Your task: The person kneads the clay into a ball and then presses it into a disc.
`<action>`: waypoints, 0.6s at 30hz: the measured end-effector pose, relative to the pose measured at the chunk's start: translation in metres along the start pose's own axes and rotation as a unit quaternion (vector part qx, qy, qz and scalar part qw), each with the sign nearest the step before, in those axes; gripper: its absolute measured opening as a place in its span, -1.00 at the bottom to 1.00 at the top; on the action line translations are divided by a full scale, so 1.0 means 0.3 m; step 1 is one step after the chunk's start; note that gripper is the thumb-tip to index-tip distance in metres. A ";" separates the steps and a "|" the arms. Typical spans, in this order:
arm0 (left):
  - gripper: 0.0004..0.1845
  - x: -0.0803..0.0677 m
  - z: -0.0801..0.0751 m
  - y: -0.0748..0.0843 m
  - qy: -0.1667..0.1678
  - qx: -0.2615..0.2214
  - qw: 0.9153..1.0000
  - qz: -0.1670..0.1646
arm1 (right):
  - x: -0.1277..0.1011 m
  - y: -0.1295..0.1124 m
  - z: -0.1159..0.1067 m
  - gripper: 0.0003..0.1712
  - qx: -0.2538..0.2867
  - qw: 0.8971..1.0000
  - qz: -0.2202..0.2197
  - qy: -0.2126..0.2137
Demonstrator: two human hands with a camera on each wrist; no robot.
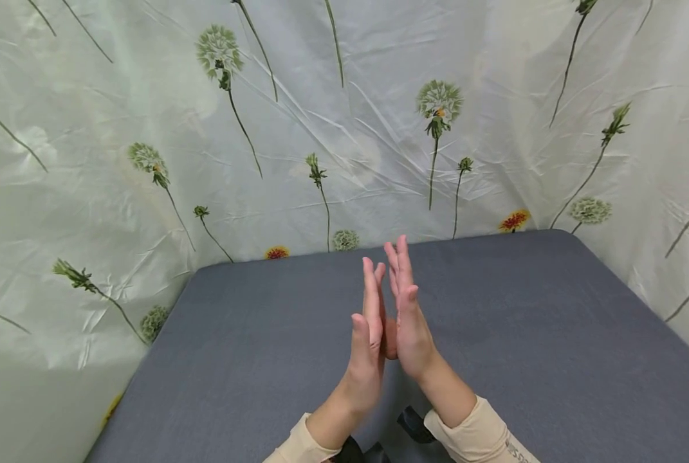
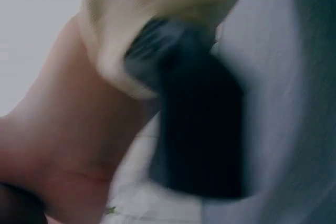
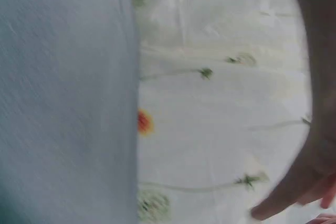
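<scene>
In the head view my left hand [image 1: 369, 337] and right hand [image 1: 412, 321] are raised over the grey surface, palms turned toward each other and fingers straight, pointing up and away. Their palms lie very close; whether they touch is hard to tell. A small skin-coloured patch [image 1: 390, 339] shows low between them, too hidden to tell if it is part of a hand. A bare wrist [image 2: 79, 114], a beige cuff [image 2: 118, 35] and a blurred black device [image 2: 202, 129] fill much of the left wrist view. Part of a shadowed hand [image 3: 310, 166] shows along the right wrist view's right side.
A grey padded surface [image 1: 263, 347] with rounded far corners spreads beneath the hands. Pale, wrinkled sheeting [image 1: 367, 128] printed with dandelions and other flowers rises behind it and along both sides. Black devices [image 1: 415, 424] sit by the beige cuffs.
</scene>
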State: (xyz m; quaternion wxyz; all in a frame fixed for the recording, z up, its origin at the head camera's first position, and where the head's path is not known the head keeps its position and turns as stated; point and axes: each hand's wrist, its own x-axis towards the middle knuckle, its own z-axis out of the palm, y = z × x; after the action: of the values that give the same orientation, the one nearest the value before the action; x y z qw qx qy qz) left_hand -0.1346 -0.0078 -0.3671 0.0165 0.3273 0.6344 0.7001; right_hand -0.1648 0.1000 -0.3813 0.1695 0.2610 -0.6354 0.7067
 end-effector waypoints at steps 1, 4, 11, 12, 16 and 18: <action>-0.08 0.003 -0.013 0.005 0.012 0.009 1.000 0.014 | -0.006 0.007 0.016 -0.02 0.005 1.000 0.006 -0.009; -0.05 0.014 -0.054 0.017 0.049 0.037 0.997 0.050 | -0.028 0.017 0.064 -0.10 0.012 0.999 0.020 -0.034; 0.08 0.041 -0.148 0.029 0.125 0.056 0.987 0.085 | -0.085 0.003 0.156 -0.25 0.017 0.996 0.015 -0.089; 0.08 0.045 -0.158 0.027 0.133 0.046 0.987 0.079 | -0.093 -0.003 0.165 -0.27 0.015 0.995 0.010 -0.095; 0.08 0.057 -0.174 0.003 0.130 -0.019 0.991 0.032 | -0.110 -0.030 0.184 -0.24 -0.012 0.994 -0.045 -0.100; 0.05 0.057 -0.164 -0.015 0.110 -0.050 0.993 0.009 | -0.105 -0.047 0.182 -0.19 -0.034 0.993 -0.071 -0.091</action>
State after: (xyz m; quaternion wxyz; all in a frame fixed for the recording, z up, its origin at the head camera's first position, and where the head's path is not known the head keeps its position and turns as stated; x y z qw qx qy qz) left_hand -0.1734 -0.0427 -0.3626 -0.0437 0.2526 0.5937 0.7628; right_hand -0.1229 0.0509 -0.3852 0.1693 0.3626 -0.6517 0.6444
